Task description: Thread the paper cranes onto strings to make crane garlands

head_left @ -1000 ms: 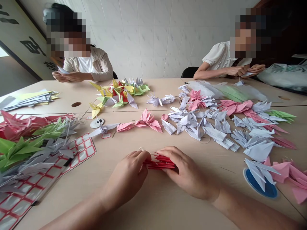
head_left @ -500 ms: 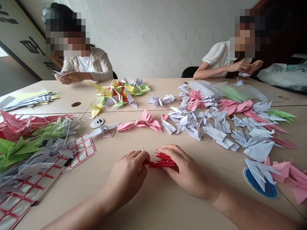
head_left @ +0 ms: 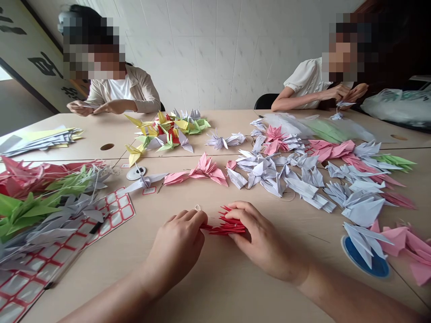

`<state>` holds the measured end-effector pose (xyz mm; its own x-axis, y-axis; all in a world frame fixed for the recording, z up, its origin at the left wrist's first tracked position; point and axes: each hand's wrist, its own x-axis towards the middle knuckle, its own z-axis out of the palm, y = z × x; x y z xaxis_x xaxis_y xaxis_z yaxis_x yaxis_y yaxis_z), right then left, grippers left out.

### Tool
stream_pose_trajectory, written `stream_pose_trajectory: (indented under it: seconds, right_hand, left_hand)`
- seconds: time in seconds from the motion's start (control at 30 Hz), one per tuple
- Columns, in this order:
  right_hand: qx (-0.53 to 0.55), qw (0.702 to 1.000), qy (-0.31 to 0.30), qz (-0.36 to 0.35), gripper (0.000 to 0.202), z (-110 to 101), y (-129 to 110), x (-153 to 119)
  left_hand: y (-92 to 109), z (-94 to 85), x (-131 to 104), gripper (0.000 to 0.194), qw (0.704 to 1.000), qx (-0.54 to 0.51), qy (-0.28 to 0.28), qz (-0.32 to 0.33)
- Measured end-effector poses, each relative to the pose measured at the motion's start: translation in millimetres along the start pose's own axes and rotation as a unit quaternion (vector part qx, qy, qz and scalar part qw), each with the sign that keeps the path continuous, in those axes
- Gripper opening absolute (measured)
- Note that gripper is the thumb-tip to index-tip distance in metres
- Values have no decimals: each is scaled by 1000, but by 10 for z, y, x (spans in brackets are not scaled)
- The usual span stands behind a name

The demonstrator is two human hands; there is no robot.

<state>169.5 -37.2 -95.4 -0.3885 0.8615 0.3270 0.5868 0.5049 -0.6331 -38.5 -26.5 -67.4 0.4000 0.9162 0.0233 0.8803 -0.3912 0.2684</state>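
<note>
A bunch of folded red paper pieces [head_left: 229,225] lies between my two hands over the front middle of the table. My left hand [head_left: 182,242] pinches the left end of the red paper, its fingers curled together. Around the right side of the bunch, my right hand [head_left: 261,240] is wrapped with thumb below and fingers above. A small pale loop of string [head_left: 198,207] shows just above my left fingertips. Beyond my hands lie pink folded paper cranes [head_left: 207,169] and a heap of white ones [head_left: 261,172].
Two people sit across the table [head_left: 215,278], each handling paper. Yellow, green and red cranes [head_left: 168,128] lie at the back. Pink, green and white strings of cranes [head_left: 30,211] cover the left, over red-bordered labels [head_left: 40,273]. A blue disc [head_left: 367,258] is at right.
My left hand has shifted slightly left, and the red pieces are a little more spread at the top. The person at the left has moved their hands and paper to the left.
</note>
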Motion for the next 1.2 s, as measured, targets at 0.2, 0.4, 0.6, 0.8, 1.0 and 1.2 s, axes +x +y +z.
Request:
stream_pose_trajectory:
  seconds: [0.2,0.4,0.6,0.8,1.0,1.2]
  right_hand:
    - [-6,1000,-8,-16,36,-9,-36,-10]
    - [-39,998,-30,-34,26,-31,-100,-15]
    - [-40,998,-46,-20,27,-30,-75,-14]
    - [-45,997,-59,-15,29,-41,-81,-4]
    - [-54,997,-55,-28,40,-50,-90,-8]
    - [-46,997,-55,-27,31,-60,-110,10]
  left_hand:
    - [2,2,10,22,1000,-18,24,-5]
    - [-1,12,14,22,1000,-16,22,-3]
    - [-6,18,6,22,999,-27,33,7]
    - [-9,5,11,22,998,-35,55,3]
    - [-7,4,0,22,998,-41,55,15]
    - [-8,64,1,25,995,-91,-15,44]
